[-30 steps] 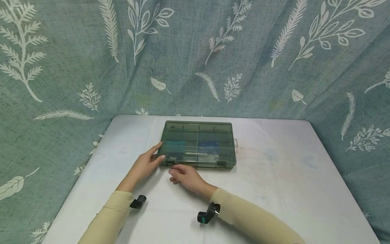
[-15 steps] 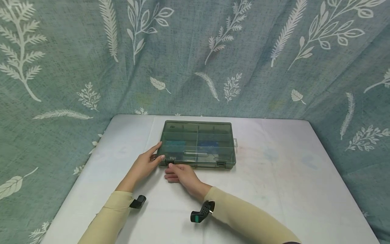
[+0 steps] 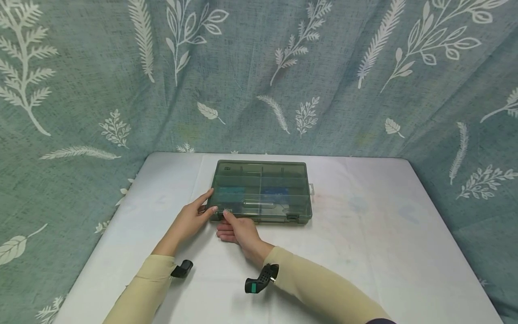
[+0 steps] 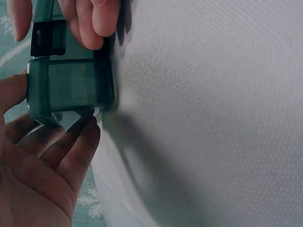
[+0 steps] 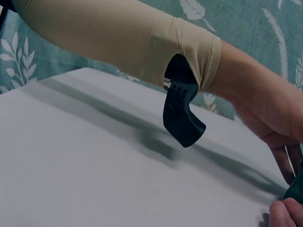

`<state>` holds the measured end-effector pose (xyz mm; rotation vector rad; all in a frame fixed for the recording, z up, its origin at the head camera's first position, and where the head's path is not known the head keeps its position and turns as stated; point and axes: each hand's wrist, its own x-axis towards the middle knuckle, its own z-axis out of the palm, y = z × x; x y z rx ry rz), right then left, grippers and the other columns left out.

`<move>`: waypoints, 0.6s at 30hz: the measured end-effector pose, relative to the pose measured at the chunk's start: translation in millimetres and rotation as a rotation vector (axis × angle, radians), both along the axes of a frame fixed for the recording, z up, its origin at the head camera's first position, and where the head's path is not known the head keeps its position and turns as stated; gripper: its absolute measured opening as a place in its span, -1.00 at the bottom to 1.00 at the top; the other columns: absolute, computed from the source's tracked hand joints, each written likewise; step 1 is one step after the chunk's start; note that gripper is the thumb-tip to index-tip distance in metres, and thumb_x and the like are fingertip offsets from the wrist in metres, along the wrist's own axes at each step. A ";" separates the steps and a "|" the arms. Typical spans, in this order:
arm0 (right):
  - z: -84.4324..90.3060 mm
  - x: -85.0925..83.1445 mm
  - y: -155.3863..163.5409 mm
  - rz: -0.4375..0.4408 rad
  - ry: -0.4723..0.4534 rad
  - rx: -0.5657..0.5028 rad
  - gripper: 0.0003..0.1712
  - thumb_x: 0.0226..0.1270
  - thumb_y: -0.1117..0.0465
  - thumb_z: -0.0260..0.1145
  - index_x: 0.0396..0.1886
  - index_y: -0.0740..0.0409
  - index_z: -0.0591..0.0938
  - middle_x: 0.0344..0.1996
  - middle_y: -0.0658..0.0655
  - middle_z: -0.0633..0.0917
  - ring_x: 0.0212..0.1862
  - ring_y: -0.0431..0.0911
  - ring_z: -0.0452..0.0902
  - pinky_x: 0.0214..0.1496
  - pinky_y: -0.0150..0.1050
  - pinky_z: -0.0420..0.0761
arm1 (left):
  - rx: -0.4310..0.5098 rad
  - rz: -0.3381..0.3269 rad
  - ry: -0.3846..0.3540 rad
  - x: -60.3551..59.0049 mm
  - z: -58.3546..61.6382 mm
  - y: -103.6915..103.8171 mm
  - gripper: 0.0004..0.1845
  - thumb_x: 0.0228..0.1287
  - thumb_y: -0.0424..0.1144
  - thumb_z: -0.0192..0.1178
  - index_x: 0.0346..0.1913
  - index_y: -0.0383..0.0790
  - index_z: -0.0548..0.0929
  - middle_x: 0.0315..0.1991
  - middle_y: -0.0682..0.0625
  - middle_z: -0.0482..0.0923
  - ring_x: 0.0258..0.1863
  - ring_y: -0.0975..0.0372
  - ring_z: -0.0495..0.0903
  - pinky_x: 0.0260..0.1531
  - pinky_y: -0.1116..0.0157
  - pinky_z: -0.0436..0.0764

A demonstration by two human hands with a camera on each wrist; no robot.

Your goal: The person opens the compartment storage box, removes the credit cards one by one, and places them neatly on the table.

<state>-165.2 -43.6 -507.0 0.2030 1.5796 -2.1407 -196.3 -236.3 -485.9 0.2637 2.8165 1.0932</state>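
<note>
A translucent dark green compartment box (image 3: 261, 180) with a lid lies on the white table. My left hand (image 3: 190, 220) grips its front left corner, thumb on the lid and fingers against the left side; the left wrist view shows those fingers (image 4: 78, 146) spread along the end wall. My right hand (image 3: 244, 234) is at the front edge by the left latch, thumb raised against the lid's edge and fingers extended low in front. The left wrist view has the black latch part (image 4: 49, 38) beside the right fingertips (image 4: 104, 19). The right thumb partly hides that latch.
Inside the box, blue items (image 3: 275, 193) and a long clear piece (image 3: 259, 204) show through the lid. A second latch (image 3: 292, 218) sits at the front right, and a clear hanging tab (image 3: 311, 189) sticks out on the right side. Patterned cloth (image 3: 243, 76) hangs behind the table (image 3: 364, 252).
My right hand has shifted slightly left; its thumb has risen from the front edge towards the lid while its fingers straightened below. The left hand and box stay in place.
</note>
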 end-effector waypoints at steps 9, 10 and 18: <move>-1.4 -3.2 -2.7 -0.007 -0.018 -0.023 -0.41 0.51 -0.05 0.27 0.08 0.48 0.64 -0.16 0.32 0.78 -0.09 0.07 0.78 -0.05 -0.20 0.78 | 0.000 0.004 0.000 1.0 2.9 0.8 -0.26 0.53 0.03 0.15 0.63 0.00 0.14 0.54 -0.27 0.19 0.28 -0.24 0.49 0.24 -0.18 0.54; -1.7 -3.5 -2.8 -0.007 -0.022 -0.026 -0.42 0.51 -0.04 0.28 0.07 0.47 0.65 -0.17 0.32 0.78 -0.09 0.06 0.78 -0.05 -0.21 0.78 | -0.002 0.004 -0.001 1.0 3.0 1.1 -0.27 0.54 0.02 0.15 0.63 0.00 0.14 0.54 -0.27 0.19 0.28 -0.24 0.49 0.24 -0.18 0.54; -1.0 -4.9 -1.9 0.002 -0.047 -0.037 -0.45 0.50 -0.02 0.29 0.06 0.46 0.66 -0.18 0.31 0.79 -0.14 0.00 0.79 -0.09 -0.24 0.79 | -0.007 0.001 -0.008 1.7 3.2 1.0 -0.27 0.54 0.00 0.15 0.63 -0.01 0.13 0.54 -0.26 0.20 0.29 -0.24 0.47 0.24 -0.18 0.54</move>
